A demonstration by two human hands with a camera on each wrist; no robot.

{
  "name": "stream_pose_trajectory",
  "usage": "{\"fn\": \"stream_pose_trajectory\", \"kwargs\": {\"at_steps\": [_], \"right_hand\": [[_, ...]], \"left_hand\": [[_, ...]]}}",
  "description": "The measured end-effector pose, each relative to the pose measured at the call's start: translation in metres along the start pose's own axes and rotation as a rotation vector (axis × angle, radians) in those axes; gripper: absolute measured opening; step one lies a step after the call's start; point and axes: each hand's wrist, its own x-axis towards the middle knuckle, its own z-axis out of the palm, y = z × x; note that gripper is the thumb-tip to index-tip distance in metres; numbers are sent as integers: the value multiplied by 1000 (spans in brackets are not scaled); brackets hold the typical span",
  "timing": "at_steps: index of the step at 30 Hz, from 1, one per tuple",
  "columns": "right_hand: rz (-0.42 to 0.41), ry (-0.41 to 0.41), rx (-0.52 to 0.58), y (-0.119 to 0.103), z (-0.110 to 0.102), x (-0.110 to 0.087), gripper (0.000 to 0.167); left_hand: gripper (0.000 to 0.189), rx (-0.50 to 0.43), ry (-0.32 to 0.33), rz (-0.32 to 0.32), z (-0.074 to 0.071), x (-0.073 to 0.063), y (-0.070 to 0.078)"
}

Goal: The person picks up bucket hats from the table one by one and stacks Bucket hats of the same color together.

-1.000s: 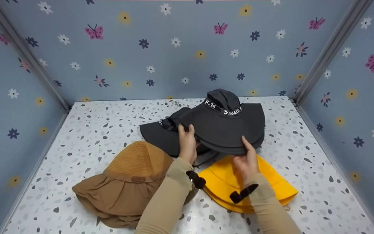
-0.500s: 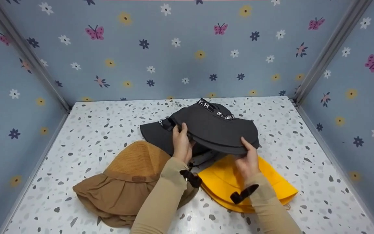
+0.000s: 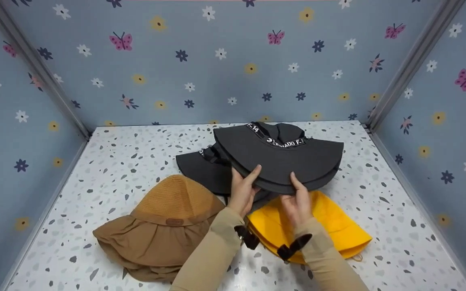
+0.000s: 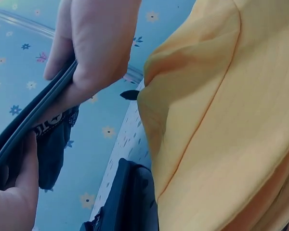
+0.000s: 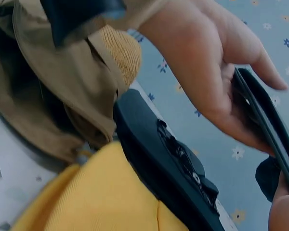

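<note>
Both hands hold a black wide-brimmed hat (image 3: pixel 285 165) by its near brim edge, above the floor of the booth in the head view. My left hand (image 3: pixel 243 193) pinches the brim left of its middle, thumb on top. My right hand (image 3: pixel 299 205) grips it just to the right, its thumb also on top and its other fingers underneath. Two brim layers show along that edge. White lettering runs on the band around the soft crown. A second black hat (image 3: pixel 202 171) lies behind and to the left, partly covered by the held one.
A brown hat (image 3: pixel 156 238) with a woven crown lies at the front left. Under and beside my right forearm is a yellow hat (image 3: pixel 338 230). Flowered blue walls (image 3: pixel 233 60) enclose the speckled white surface (image 3: pixel 395 250) on three sides.
The held black hat has dipped, then levelled out, and its brim now faces me more squarely. My left hand has slid right along the brim; my right hand has shifted slightly left.
</note>
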Motion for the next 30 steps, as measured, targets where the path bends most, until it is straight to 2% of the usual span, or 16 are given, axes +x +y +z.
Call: {"fn": "stream_pose_trajectory", "kwargs": {"at_steps": [4, 10, 17, 21, 26, 30], "right_hand": [[-25, -3, 6, 6, 3, -4, 56], [-55, 0, -82, 11, 6, -7, 59], [-6, 5, -95, 13, 5, -8, 56], [16, -8, -91, 12, 5, -8, 57], [16, -51, -134, 8, 7, -4, 60], [5, -42, -131, 1, 10, 0, 60]], "left_hand": [[93, -26, 2, -17, 6, -2, -2], [95, -73, 11, -27, 8, -5, -4], [95, -122, 15, -51, 8, -6, -2], [98, -115, 8, -56, 8, -5, 2], [97, -132, 14, -44, 6, -4, 6], [96, -146, 22, -33, 3, -4, 11]]}}
